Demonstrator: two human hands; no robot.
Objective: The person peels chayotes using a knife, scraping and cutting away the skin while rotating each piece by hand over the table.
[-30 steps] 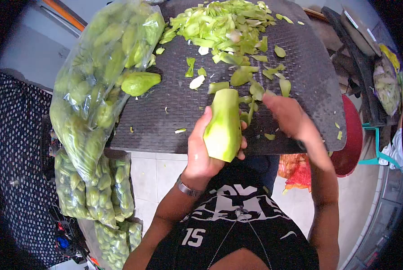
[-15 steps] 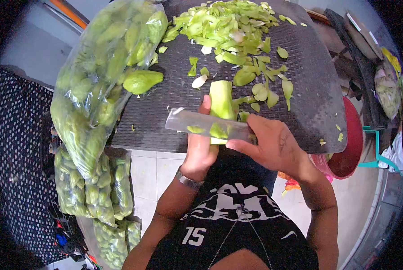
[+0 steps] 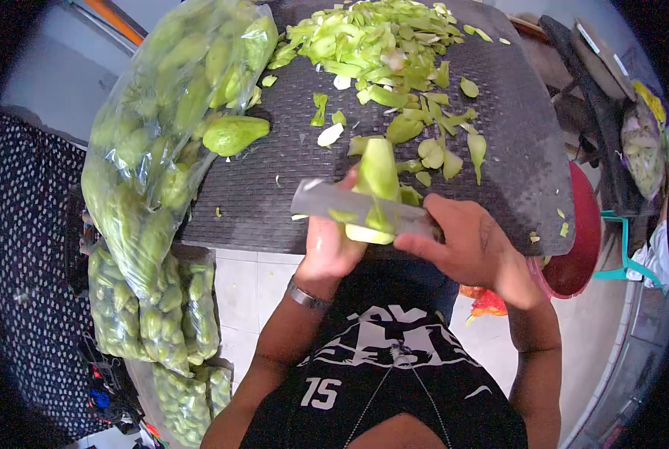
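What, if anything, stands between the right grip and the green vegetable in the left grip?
Only the knife: its wide, blurred blade reaches from the right grip across the green vegetable. Nothing else visible stands in the way.

Room over tabletop [image 3: 237,202] between bag [image 3: 151,142] and knife [image 3: 358,211]; peel heap [image 3: 372,37] blocks far middle.

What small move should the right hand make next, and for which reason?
Probably, the right hand should slide the knife a short way along the fruit to shave a thin strip. The blade already crosses over the fruit, the left hand is holding it, and thin peelings lie on the table.
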